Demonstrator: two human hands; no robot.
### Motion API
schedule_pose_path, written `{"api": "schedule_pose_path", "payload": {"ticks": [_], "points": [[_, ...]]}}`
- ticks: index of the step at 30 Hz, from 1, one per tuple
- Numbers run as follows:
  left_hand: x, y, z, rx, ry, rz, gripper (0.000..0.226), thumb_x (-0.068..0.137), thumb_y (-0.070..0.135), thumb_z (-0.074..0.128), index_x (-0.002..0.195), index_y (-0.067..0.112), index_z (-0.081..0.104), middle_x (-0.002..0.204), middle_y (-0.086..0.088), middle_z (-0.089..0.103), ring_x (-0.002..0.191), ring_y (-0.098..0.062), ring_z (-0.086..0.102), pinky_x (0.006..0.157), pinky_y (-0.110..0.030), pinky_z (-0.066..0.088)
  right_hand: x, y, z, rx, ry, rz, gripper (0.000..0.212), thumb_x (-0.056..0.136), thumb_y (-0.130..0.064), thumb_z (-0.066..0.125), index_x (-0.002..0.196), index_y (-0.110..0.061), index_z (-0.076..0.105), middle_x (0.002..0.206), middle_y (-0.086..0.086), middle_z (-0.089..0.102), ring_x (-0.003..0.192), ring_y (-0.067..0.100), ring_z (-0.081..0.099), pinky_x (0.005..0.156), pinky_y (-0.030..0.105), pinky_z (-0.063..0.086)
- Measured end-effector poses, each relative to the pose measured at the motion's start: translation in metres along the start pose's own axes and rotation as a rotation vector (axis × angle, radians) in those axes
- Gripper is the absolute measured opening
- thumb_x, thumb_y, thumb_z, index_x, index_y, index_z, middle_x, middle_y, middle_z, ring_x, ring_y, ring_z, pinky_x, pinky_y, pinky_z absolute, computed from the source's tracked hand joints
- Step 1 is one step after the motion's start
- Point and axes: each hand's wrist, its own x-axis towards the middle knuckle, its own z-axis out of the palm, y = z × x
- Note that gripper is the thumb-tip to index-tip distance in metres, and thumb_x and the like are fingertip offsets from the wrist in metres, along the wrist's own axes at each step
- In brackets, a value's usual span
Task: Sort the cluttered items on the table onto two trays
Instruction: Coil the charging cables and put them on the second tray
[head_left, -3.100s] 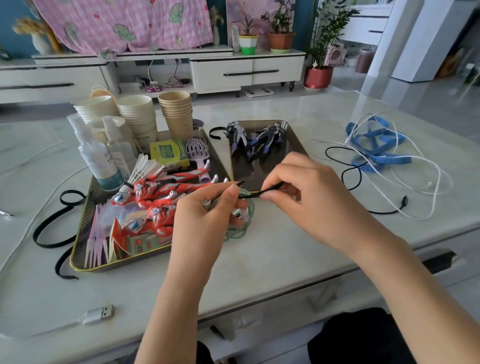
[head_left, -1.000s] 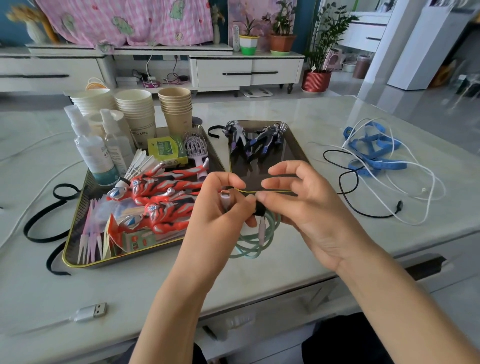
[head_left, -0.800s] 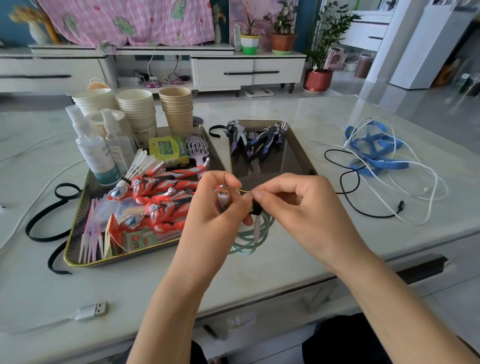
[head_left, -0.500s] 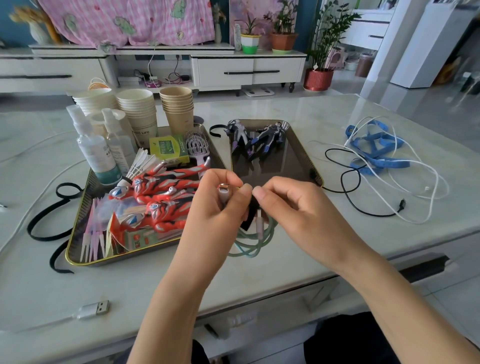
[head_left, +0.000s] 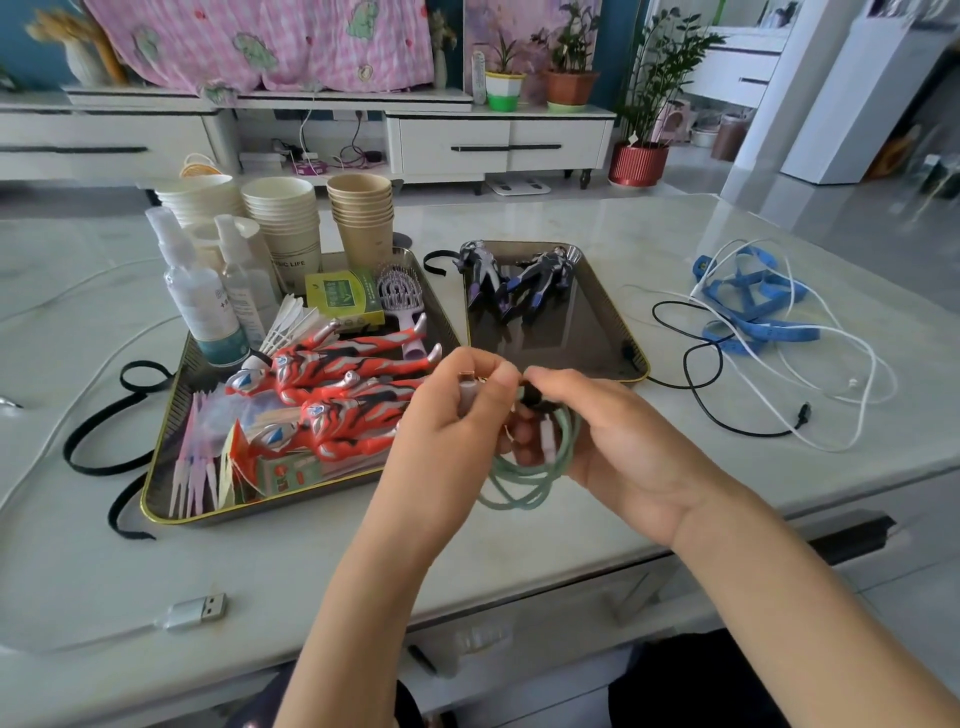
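While the left hand (head_left: 457, 415) pinches the coiled cable (head_left: 519, 488) just before the right tray (head_left: 571, 332) and the right hand (head_left: 623, 441) pinches its tie (head_left: 532, 397), the tie may slip, springing the loops apart.

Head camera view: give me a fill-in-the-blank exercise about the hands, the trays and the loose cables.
The left hand and right hand hold a coiled ____ cable.
The right tray carries ____ dark figures.
The blue strap lies on the table, to the ____ of that tray.
Missing words: green, two, right.
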Motion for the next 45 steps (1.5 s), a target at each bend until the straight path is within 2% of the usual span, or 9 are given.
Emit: {"api": "schedule_pose_path", "payload": {"ticks": [9, 14, 22, 27, 32, 36, 39, 42, 45], "points": [[-0.002, 0.002, -0.002, 0.083, -0.1, 0.088, 0.041, 0.072, -0.002, 0.075, 0.1, 0.025, 0.06, 0.08, 0.008, 0.068, 0.077, -0.013, 0.067, 0.073, -0.025, 0.055, 0.002, -0.005, -0.006, 0.208, 0.014, 0.079, 0.027, 0.092, -0.028, 0.051, 0.088, -0.009, 0.07, 0.076, 0.005, 0.068, 0.061, 0.01, 0.063, 0.058, 0.021, 0.054], [-0.001, 0.0, 0.001, 0.143, -0.02, 0.177, 0.033, 0.069, 0.011, 0.079, 0.086, 0.035, 0.065, 0.102, 0.001, 0.058, 0.092, -0.016, 0.062, 0.081, -0.028, 0.054, 0.002, -0.003, -0.006, 0.176, -0.017, 0.089, 0.028, 0.092, -0.031, 0.05, 0.092, -0.01, 0.069, 0.085, 0.007, 0.068, 0.07, 0.012, 0.062, 0.064, 0.022, 0.054], [0.001, 0.002, -0.001, 0.152, -0.015, 0.242, 0.014, 0.077, 0.012, 0.073, 0.074, 0.025, 0.069, 0.09, 0.008, 0.065, 0.089, -0.006, 0.062, 0.079, -0.022, 0.051, 0.001, 0.0, -0.001, 0.167, -0.014, 0.07, 0.032, 0.092, -0.033, 0.05, 0.098, -0.008, 0.07, 0.079, 0.006, 0.061, 0.064, 0.01, 0.055, 0.06, 0.019, 0.05], [0.001, -0.001, 0.005, 0.053, 0.093, 0.178, 0.01, 0.086, 0.007, 0.062, 0.081, 0.015, 0.063, 0.073, 0.002, 0.067, 0.069, -0.01, 0.064, 0.068, -0.022, 0.052, 0.001, -0.002, 0.002, 0.159, 0.015, 0.02, 0.033, 0.094, -0.031, 0.048, 0.082, -0.005, 0.066, 0.058, 0.0, 0.054, 0.05, 0.008, 0.052, 0.053, 0.018, 0.048], [0.002, -0.003, 0.002, -0.047, 0.211, 0.049, 0.008, 0.085, 0.009, 0.063, 0.079, 0.014, 0.062, 0.07, -0.002, 0.062, 0.066, -0.018, 0.059, 0.063, -0.026, 0.05, 0.002, 0.007, 0.007, -0.385, 0.107, -0.306, 0.046, 0.098, -0.034, 0.039, 0.064, -0.006, 0.053, 0.056, 0.0, 0.051, 0.061, 0.014, 0.051, 0.066, 0.029, 0.043], [0.003, 0.0, -0.003, -0.254, 0.199, -0.126, 0.005, 0.082, 0.007, 0.064, 0.079, 0.009, 0.062, 0.067, -0.007, 0.059, 0.057, -0.016, 0.057, 0.059, -0.023, 0.052, 0.001, 0.01, 0.013, -0.453, 0.064, -0.406, 0.049, 0.092, -0.043, 0.033, 0.073, -0.005, 0.057, 0.059, 0.002, 0.055, 0.059, 0.008, 0.051, 0.061, 0.019, 0.042], [0.005, -0.002, -0.005, -0.387, 0.276, -0.182, 0.006, 0.082, 0.006, 0.064, 0.082, 0.01, 0.059, 0.066, -0.005, 0.056, 0.054, -0.015, 0.051, 0.056, -0.023, 0.048, 0.002, 0.009, 0.012, -0.428, 0.009, -0.404, 0.052, 0.09, -0.046, 0.038, 0.08, 0.001, 0.059, 0.072, 0.014, 0.059, 0.071, 0.024, 0.055, 0.072, 0.032, 0.045], [0.006, -0.003, -0.004, -0.474, 0.388, -0.219, 0.004, 0.085, 0.006, 0.061, 0.087, 0.009, 0.061, 0.076, -0.007, 0.058, 0.061, -0.016, 0.052, 0.055, -0.021, 0.045, 0.003, 0.005, 0.005, -0.387, -0.011, -0.352, 0.014, 0.088, -0.028, 0.057, 0.096, -0.017, 0.06, 0.078, 0.002, 0.063, 0.075, 0.011, 0.059, 0.07, 0.026, 0.049], [0.006, -0.003, -0.004, -0.558, 0.413, -0.282, 0.007, 0.086, 0.007, 0.06, 0.087, 0.008, 0.067, 0.072, -0.003, 0.062, 0.056, -0.011, 0.052, 0.049, -0.016, 0.043, 0.006, 0.004, -0.001, -0.402, -0.014, -0.354, 0.013, 0.087, -0.012, 0.061, 0.099, -0.019, 0.061, 0.086, 0.009, 0.068, 0.074, 0.011, 0.064, 0.062, 0.024, 0.052]]}}
